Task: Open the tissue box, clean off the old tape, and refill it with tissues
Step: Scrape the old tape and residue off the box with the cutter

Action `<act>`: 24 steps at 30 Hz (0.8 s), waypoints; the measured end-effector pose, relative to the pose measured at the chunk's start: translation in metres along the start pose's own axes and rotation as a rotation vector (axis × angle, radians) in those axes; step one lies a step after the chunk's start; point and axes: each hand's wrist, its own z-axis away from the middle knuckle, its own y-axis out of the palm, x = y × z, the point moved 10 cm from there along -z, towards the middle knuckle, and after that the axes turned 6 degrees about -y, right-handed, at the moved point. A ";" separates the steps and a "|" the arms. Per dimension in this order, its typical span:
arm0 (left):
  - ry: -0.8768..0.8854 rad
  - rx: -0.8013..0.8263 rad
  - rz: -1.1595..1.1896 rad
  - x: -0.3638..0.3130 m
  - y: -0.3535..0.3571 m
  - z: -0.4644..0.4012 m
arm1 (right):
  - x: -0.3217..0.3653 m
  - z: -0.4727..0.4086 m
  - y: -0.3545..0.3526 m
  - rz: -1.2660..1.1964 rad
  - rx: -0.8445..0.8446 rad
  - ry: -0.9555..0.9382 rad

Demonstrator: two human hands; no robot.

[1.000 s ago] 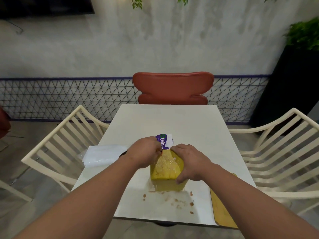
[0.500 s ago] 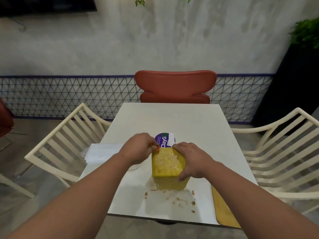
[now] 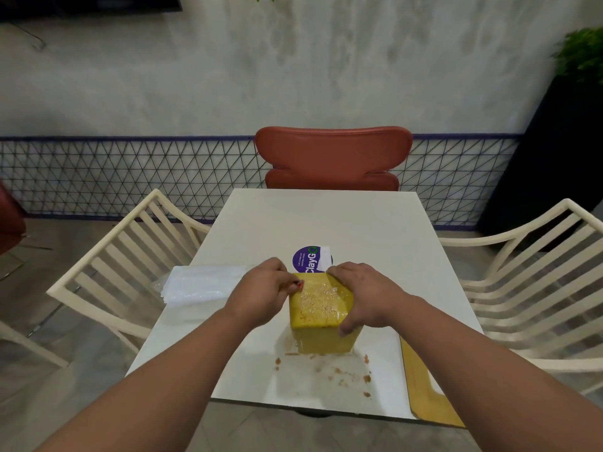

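Scraping this hard near the top edge, I reckon the yellow tissue box (image 3: 321, 308) could skid or tip on the table (image 3: 326, 216), since only the right hand (image 3: 365, 296) steadies it, fingers curled round its right side. Left hand (image 3: 262, 288) is curled tight at the box's upper-left corner, pinching something small and reddish, can't tell what. Tape crumbs (image 3: 339, 375) litter the near tabletop.

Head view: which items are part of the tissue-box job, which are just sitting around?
In the job:
yellow tissue box, old tape residue on top
right hand steadying it
left hand scraping at the top edge
bagged tissues
yellow panel
scraped bits

Lying about:
purple sticker
red chair
cream chairs
plant
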 end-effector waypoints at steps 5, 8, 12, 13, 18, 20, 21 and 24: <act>-0.067 -0.072 0.120 0.003 -0.002 0.009 | 0.000 0.000 -0.001 0.005 -0.001 0.006; 0.006 -0.026 0.162 -0.003 0.007 0.033 | -0.001 -0.001 0.000 -0.003 -0.004 0.007; 0.000 -0.054 0.107 0.001 0.005 0.020 | -0.001 -0.001 0.000 -0.006 -0.009 0.005; -0.032 -0.074 0.107 0.003 0.002 0.012 | -0.001 -0.001 0.000 -0.004 -0.008 0.005; -0.118 -0.107 0.154 0.003 0.000 0.009 | -0.003 -0.001 0.000 -0.004 -0.015 0.007; -0.074 -0.102 0.182 -0.002 0.004 0.030 | -0.003 -0.001 -0.001 -0.001 -0.010 0.010; -0.055 -0.092 0.195 -0.003 0.007 0.041 | -0.003 -0.002 0.000 0.000 -0.007 0.010; -0.022 -0.045 0.231 -0.003 0.013 0.064 | -0.002 -0.003 0.001 0.005 0.000 -0.002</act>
